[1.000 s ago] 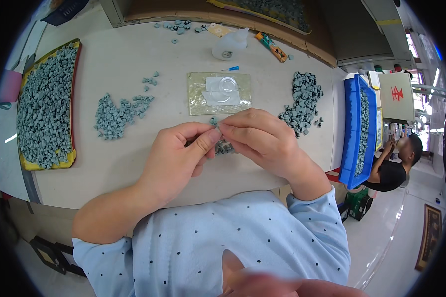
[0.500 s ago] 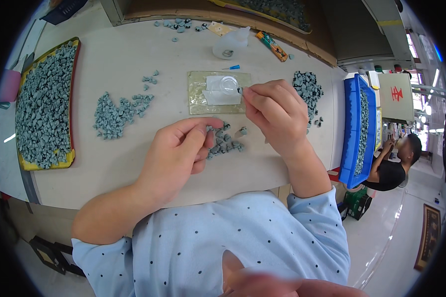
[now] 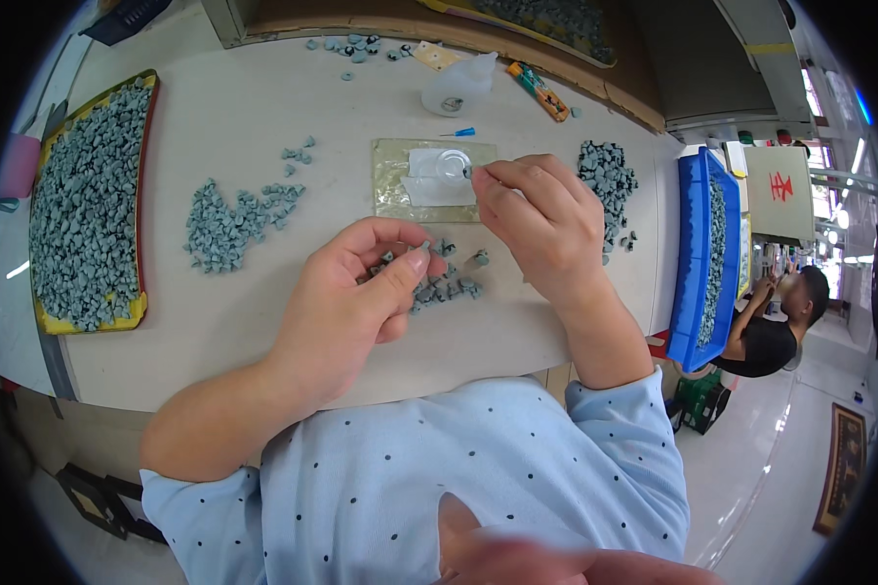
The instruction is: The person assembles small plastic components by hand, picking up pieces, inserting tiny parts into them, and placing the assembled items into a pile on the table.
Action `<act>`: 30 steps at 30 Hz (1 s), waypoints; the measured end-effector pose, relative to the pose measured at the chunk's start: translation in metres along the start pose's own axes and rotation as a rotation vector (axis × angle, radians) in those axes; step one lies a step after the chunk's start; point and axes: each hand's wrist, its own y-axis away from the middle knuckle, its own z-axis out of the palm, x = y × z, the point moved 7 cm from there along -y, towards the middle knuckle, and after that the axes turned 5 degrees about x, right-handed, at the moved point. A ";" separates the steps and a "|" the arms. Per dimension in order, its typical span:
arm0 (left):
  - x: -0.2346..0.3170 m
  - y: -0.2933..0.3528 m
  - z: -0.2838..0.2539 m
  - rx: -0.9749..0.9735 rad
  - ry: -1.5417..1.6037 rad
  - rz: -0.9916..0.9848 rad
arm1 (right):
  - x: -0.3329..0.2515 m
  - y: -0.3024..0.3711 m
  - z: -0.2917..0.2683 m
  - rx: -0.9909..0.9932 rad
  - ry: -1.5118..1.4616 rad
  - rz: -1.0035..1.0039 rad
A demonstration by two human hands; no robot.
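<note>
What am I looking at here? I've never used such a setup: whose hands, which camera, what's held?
There's no machine: these are a person's own bare hands. The camera is worn on the head and looks down, so picture left is the person's left; its fisheye lens bends straight edges.

On the white table are loose grey-green pieces in a left pile, a right pile and a small middle cluster. Farther forward is a pale pad bearing white paper and a clear round dish.

The left hand pinches one small piece; the right hand holds a tiny dark piece near the dish.
</note>
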 end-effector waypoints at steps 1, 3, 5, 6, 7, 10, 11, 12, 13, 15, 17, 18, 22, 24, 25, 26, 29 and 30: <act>0.002 0.001 0.002 -0.004 -0.012 0.019 | 0.002 0.000 -0.002 0.023 -0.046 0.032; 0.004 0.001 0.004 -0.008 -0.026 0.040 | 0.002 -0.001 -0.006 0.049 -0.092 0.063; 0.001 0.001 0.004 -0.027 0.029 -0.017 | 0.009 0.000 -0.010 0.064 -0.260 0.255; 0.002 0.001 0.004 -0.027 0.028 -0.016 | 0.006 0.001 -0.013 0.065 -0.260 0.254; 0.001 0.001 0.005 -0.048 0.102 -0.044 | 0.009 0.004 -0.012 0.056 -0.370 0.356; 0.001 0.003 0.011 -0.053 0.210 -0.099 | 0.007 0.005 -0.012 0.025 -0.514 0.442; 0.000 0.004 0.011 -0.035 0.246 -0.125 | 0.003 0.004 -0.011 0.002 -0.550 0.424; 0.000 0.004 0.013 -0.036 0.243 -0.125 | 0.003 0.004 -0.013 0.005 -0.549 0.425; 0.003 0.003 0.014 -0.045 0.186 -0.080 | 0.001 0.003 -0.013 0.006 -0.575 0.426; 0.008 0.004 0.019 -0.055 0.122 -0.034 | 0.002 0.002 -0.017 0.013 -0.601 0.427; 0.010 0.007 0.025 -0.036 0.112 -0.051 | 0.004 0.001 -0.024 0.031 -0.638 0.414; 0.013 0.008 0.027 -0.034 0.100 -0.046 | 0.005 0.001 -0.028 0.044 -0.639 0.413; 0.015 0.017 0.051 -0.124 0.145 -0.116 | 0.017 0.001 -0.047 0.064 -0.768 0.478; 0.016 0.022 0.070 -0.165 0.162 -0.140 | 0.023 0.000 -0.065 0.094 -0.782 0.483; 0.019 0.023 0.080 -0.198 0.176 -0.130 | 0.027 -0.002 -0.073 0.093 -0.796 0.492; 0.021 0.023 0.090 -0.233 0.189 -0.123 | 0.033 -0.004 -0.079 0.091 -0.810 0.503; 0.011 0.019 0.109 -0.212 0.111 -0.096 | 0.042 0.002 -0.101 0.120 -0.818 0.435; 0.007 0.017 0.116 -0.213 0.096 -0.103 | 0.046 0.007 -0.106 0.135 -0.815 0.443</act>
